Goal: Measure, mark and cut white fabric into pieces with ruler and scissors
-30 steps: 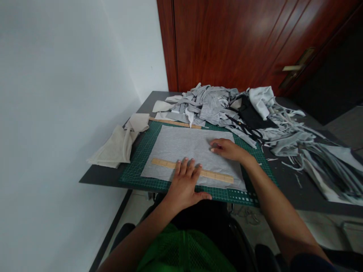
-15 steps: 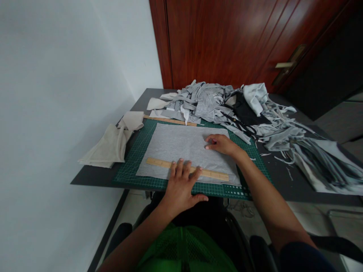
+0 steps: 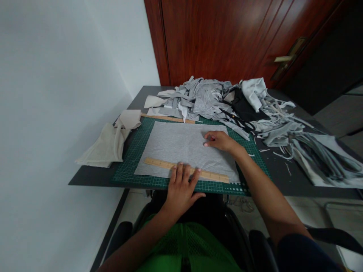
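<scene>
A light grey rectangle of knit fabric (image 3: pixel 176 139) lies spread on a green cutting mat (image 3: pixel 133 151). Across its near part runs a wooden ruler (image 3: pixel 159 163), slightly slanted, its right end lower in view. My left hand (image 3: pixel 181 189) rests with fingers spread, the fingertips on the ruler's middle and the thumb out over the table's front edge. Over the right part of the fabric is my right hand (image 3: pixel 219 140), its fingers curved and a gap showing between thumb and forefinger. Nothing visible is in it; whether it touches the fabric I cannot tell.
Grey fabric scraps (image 3: pixel 204 100) heap up at the back, against a wooden strip (image 3: pixel 167 118). Black-handled scissors (image 3: pixel 236 119) lie by a black cloth (image 3: pixel 245 107). Fabric strips (image 3: pixel 314 158) pile up at right, folded cream cloth (image 3: pixel 106 147) at left. A white wall borders the left.
The ruler's right end has swung slightly towards the table's front edge, with my left hand on it. My right hand stays over the fabric, its fingers slightly shifted. The view has moved a little.
</scene>
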A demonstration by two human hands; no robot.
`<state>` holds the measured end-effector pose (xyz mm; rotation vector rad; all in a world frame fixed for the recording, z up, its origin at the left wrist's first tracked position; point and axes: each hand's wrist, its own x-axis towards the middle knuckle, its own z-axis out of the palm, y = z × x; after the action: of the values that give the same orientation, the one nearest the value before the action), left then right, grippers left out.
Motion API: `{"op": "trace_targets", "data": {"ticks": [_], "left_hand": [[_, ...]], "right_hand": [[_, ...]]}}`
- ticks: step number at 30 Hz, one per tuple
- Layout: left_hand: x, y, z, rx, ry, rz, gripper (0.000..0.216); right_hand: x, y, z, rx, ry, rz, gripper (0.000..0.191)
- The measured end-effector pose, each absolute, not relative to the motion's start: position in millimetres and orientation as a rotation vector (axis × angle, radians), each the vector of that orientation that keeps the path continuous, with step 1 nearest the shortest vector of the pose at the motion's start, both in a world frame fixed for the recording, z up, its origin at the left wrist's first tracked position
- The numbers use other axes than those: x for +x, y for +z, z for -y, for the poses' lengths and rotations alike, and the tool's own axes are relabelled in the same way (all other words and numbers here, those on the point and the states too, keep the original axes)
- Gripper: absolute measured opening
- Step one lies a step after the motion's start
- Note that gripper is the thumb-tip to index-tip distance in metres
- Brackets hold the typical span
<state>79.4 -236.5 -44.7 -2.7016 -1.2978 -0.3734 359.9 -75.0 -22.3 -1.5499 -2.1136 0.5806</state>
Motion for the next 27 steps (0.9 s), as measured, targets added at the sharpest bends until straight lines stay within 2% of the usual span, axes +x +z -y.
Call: {"op": "trace_targets", "data": {"ticks": [15, 27], "left_hand": [[70.8, -42.1, 231.3, -2.701, -0.337, 1.229, 0.102], [65.1, -58.3, 249.6, -2.496, -0.53, 1.276, 0.088]], "right_hand": [[359.6, -24.7, 75.1, -1.535, 0.576, 2.114, 0.031], [362.2, -30.4, 77.2, -1.549, 0.548, 2.135, 0.038]]}}
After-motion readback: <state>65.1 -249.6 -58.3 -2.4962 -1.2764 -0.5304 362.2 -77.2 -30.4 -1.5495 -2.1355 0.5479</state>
